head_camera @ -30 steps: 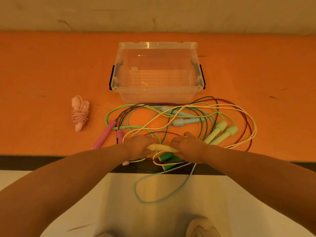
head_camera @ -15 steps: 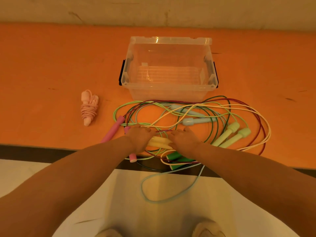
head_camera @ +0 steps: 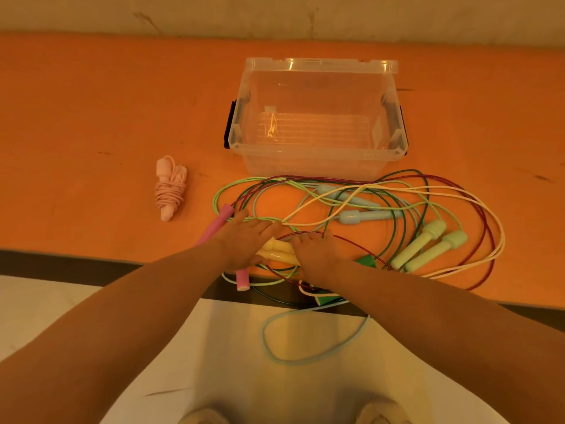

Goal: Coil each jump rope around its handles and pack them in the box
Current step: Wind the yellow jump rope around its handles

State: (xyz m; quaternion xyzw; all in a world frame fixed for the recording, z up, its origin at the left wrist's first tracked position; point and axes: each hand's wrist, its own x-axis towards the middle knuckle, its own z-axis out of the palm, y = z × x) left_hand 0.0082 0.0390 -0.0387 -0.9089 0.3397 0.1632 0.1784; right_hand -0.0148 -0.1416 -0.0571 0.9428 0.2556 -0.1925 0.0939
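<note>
we are looking down at an orange table (head_camera: 91, 117) where a clear plastic box (head_camera: 318, 160) is sitting open, with nothing packed in it. just in front of it a tangle of loose jump ropes (head_camera: 397, 194) is spreading across the table edge, one pale blue loop hanging over the side. the yellow handles (head_camera: 276, 252) are lying side by side near the edge, and we are resting both hands on them: our left hand (head_camera: 244, 243) is lying flat with its fingers stretched out and together, our right hand (head_camera: 315, 250) is covering the other end, fingers seeming bent, though we cannot tell whether it is gripping. a pink coiled rope (head_camera: 169, 188) is lying well apart to the left of the box.
</note>
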